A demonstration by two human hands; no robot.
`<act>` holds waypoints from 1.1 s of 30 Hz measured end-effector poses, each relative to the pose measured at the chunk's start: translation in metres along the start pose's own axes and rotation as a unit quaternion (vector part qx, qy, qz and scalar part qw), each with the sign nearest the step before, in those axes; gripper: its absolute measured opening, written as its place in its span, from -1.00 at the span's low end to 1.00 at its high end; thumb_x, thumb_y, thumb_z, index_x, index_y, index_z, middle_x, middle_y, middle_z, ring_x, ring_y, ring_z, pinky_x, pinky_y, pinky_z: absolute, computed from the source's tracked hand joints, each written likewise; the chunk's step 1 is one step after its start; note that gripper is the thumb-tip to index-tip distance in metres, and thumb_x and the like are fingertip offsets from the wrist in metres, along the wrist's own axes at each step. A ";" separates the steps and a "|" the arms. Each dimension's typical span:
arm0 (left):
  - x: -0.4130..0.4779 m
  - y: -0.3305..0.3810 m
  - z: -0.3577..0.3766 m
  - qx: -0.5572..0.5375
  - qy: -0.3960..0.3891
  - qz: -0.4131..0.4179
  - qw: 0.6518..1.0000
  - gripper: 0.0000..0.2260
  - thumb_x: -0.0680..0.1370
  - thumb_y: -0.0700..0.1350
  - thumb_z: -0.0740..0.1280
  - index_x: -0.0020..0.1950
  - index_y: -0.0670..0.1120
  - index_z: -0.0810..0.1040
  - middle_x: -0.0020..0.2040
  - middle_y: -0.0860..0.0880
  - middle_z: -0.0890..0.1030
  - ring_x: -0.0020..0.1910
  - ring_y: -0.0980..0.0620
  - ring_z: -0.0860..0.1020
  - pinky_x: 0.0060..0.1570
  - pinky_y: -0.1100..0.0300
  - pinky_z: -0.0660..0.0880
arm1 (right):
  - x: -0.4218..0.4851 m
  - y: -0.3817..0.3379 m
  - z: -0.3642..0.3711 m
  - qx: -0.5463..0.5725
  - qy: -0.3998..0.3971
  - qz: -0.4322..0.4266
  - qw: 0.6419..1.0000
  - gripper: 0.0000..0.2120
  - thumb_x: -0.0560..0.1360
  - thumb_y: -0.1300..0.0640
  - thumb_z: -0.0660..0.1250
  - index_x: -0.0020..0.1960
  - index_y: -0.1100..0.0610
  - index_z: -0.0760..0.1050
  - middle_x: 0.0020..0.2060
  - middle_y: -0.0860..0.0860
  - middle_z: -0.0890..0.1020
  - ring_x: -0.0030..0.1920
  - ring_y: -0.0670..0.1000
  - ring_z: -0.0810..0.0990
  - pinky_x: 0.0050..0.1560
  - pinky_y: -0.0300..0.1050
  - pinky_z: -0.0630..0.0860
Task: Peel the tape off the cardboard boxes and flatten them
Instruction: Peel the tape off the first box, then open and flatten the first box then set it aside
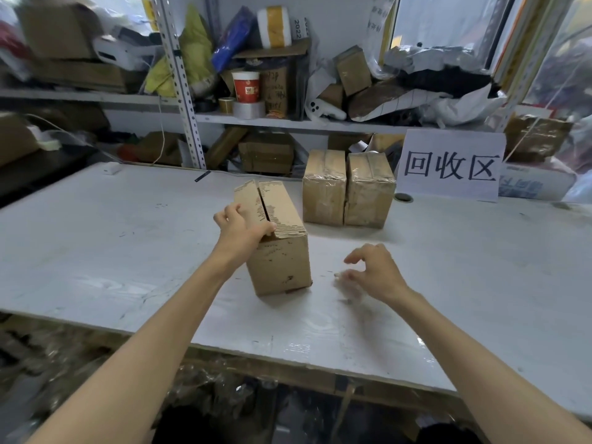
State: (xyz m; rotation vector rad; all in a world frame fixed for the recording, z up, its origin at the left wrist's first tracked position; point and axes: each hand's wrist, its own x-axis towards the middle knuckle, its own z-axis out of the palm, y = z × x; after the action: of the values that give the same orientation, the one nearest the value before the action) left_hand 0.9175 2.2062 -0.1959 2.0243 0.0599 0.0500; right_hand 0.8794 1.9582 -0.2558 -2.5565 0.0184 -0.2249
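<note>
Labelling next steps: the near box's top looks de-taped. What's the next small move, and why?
Probably bring the right hand to the near box and pull its top flaps apart. Its top seam is bare and split, and the left hand grips its corner. The two boxes behind are still taped, so they can wait.
</note>
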 end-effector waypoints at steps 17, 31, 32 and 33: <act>-0.012 0.033 -0.042 -0.053 0.022 0.013 0.998 -0.69 0.61 0.01 0.09 0.00 -0.15 0.55 0.05 -0.15 0.60 0.01 -0.12 0.57 -0.03 -0.21 0.61 | 0.029 -0.141 -0.038 0.302 -0.023 0.084 0.949 -0.78 0.51 0.11 0.26 0.05 0.24 0.53 -0.07 0.11 0.60 -0.06 0.08 0.60 -0.04 0.18 0.63; -0.018 0.039 -0.062 -0.224 0.171 0.042 0.959 -0.68 0.68 0.01 0.17 0.43 0.00 0.42 0.16 0.03 0.52 0.21 -0.04 0.47 0.00 0.03 0.54 | 0.007 -0.163 -0.035 0.470 0.024 0.044 0.881 -0.48 0.40 0.11 0.49 0.25 0.11 0.31 0.16 0.08 0.47 0.15 0.06 0.50 0.15 0.00 0.52; -0.017 0.037 -0.067 -0.212 0.169 0.050 0.961 -0.66 0.67 0.01 0.19 0.42 -0.02 0.45 0.15 0.03 0.54 0.21 -0.05 0.48 0.01 0.03 0.54 | 0.009 -0.161 -0.046 0.449 0.090 0.014 0.889 -0.45 0.40 0.09 0.49 0.28 0.09 0.30 0.15 0.03 0.47 0.15 0.00 0.48 0.15 -0.04 0.50; -0.016 0.036 -0.071 -0.194 0.166 0.063 0.965 -0.66 0.66 0.02 0.22 0.41 -0.04 0.48 0.13 0.02 0.57 0.21 -0.06 0.50 0.06 -0.01 0.55 | 0.012 -0.160 -0.057 0.422 0.149 -0.022 0.894 -0.44 0.39 0.08 0.49 0.29 0.06 0.31 0.16 0.00 0.46 0.15 -0.04 0.47 0.13 -0.11 0.48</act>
State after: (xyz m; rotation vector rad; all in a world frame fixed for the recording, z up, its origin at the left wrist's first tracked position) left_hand 0.8982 2.2534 -0.1326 1.6075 0.1223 0.4490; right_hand 0.8760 2.0607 -0.1204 -1.6366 -0.0180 -0.5134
